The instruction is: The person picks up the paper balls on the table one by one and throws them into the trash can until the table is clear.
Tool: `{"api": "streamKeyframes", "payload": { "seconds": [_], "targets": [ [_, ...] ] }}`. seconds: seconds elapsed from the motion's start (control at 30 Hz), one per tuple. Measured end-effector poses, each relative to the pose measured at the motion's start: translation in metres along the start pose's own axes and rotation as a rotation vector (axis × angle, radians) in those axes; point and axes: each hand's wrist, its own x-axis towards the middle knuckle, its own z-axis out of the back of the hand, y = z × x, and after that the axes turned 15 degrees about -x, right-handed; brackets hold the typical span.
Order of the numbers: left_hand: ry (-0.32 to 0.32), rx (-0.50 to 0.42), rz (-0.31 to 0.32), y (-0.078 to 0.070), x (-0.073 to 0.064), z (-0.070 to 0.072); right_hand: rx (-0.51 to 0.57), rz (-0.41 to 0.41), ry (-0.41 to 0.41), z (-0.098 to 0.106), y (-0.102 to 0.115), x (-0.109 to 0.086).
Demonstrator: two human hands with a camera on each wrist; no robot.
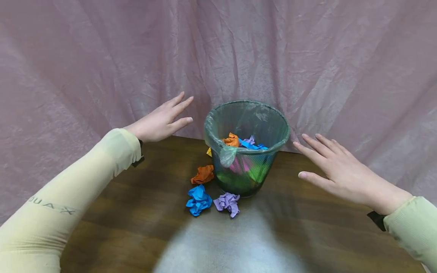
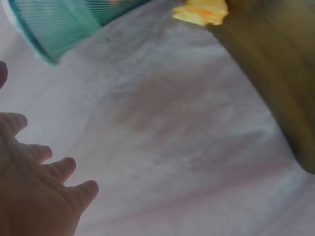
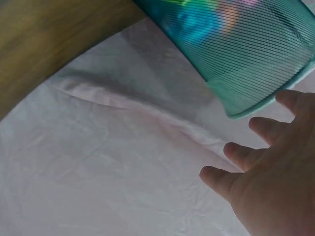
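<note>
A mesh wastebasket [image 1: 273,161] lined with a translucent green bag stands on the table, crumpled paper inside it. Left of the basket my left hand [image 1: 160,120] is held in the air, fingers extended and touching nothing. My right hand [image 1: 336,167] hovers on the other side, fingers spread and likewise holding nothing. Around the basket's foot lie an orange paper ball [image 1: 203,174], a blue paper ball [image 1: 198,200] and a purple paper ball [image 1: 227,203]. A yellow paper ball [image 2: 203,12] shows in the left wrist view, mostly hidden behind the basket in the head view.
The brown wooden table [image 1: 136,212] carries a bright light reflection at its front middle. Behind its far edge hangs a pink curtain [image 1: 235,49]. Inside the basket, orange paper [image 1: 231,140] and blue paper [image 1: 252,145] show near the rim.
</note>
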Motion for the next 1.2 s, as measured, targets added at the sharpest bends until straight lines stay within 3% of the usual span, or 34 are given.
{"api": "streamKeyframes", "payload": {
  "seconds": [0.23, 0.53, 0.87, 1.2],
  "targets": [
    [0.009, 0.027, 0.015, 0.024, -0.009, -0.023, 0.005, -0.017, -0.011, -0.017, -0.006, -0.011],
    [0.055, 0.025, 0.013, 0.041, -0.011, -0.061, 0.025, -0.045, 0.023, -0.038, -0.003, -0.021],
    [0.128, 0.047, -0.003, 0.057, -0.015, -0.111, -0.004, 0.009, -0.015, -0.065, 0.013, -0.028],
    [0.161, -0.033, -0.011, 0.067, -0.012, -0.145, -0.039, 0.072, -0.041, -0.093, 0.035, -0.039]
  ]
}}
